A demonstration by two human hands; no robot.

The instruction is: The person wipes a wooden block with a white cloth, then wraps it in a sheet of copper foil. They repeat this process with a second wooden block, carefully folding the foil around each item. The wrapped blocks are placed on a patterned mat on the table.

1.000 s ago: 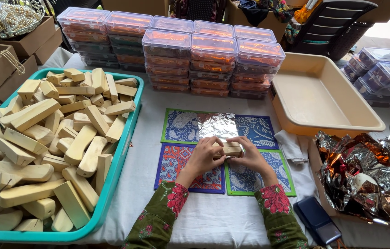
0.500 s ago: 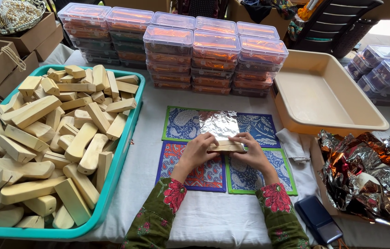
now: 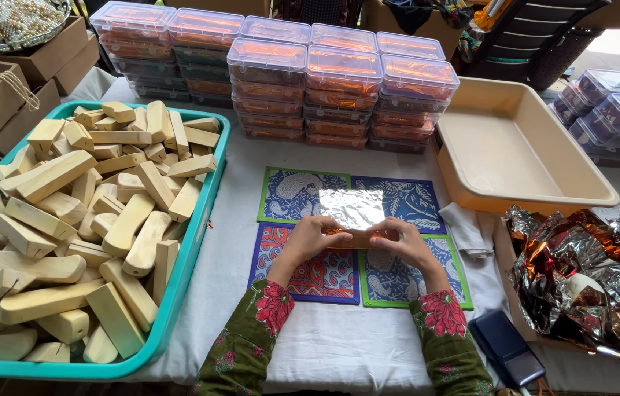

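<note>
The pale bar is now lying rolled under copper-sided silver foil sheet [image 3: 354, 213] on the patterned mats [image 3: 303, 194], left hand [image 3: 311, 238] and right hand [image 3: 401, 246] both gripping it, ideally pressing evenly, keeping edges tight.

We worked at what looked like a small home packing workshop. A cloth-covered table [image 3: 339, 345] carried a teal tray [image 3: 204, 220] heaped with pale bars, and stacks of clear lidded plastic boxes [image 3: 339, 88] stood along its far edge. Cardboard cartons [image 3: 24, 81] sat at the left, a box of crumpled foil wrappers [image 3: 581, 279] at the right, and a dark chair [image 3: 537, 37] stood behind.
</note>
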